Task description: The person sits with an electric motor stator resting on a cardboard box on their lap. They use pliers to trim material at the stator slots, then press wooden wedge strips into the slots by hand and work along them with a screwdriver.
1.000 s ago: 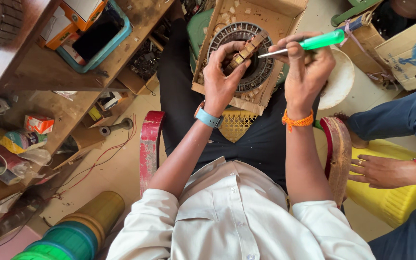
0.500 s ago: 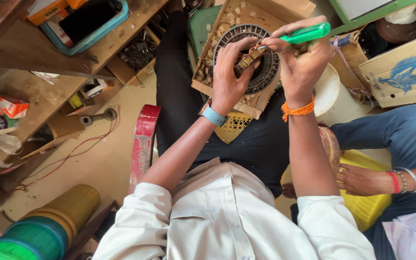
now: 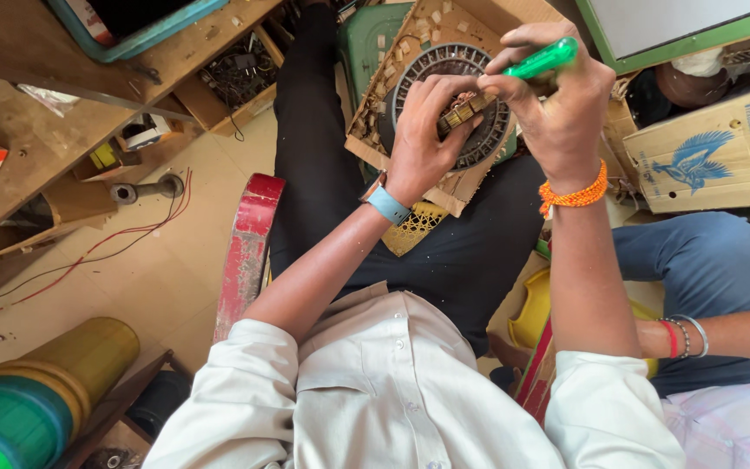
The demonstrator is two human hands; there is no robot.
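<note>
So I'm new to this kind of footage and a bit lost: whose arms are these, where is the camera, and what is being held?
The camera sits on the person's head and looks straight down, so the white shirt and both arms belong to the wearer, who is seated. The left hand, with a blue wristband, pinches a small brass-coloured part. The right hand, with an orange bracelet, grips a green-handled tool against it. Under both lies a round toothed metal ring on a cardboard tray across the lap. A wooden workbench stands to the left of the picture. The arm with bangles at the right edge belongs to another person sitting nearby.
</note>
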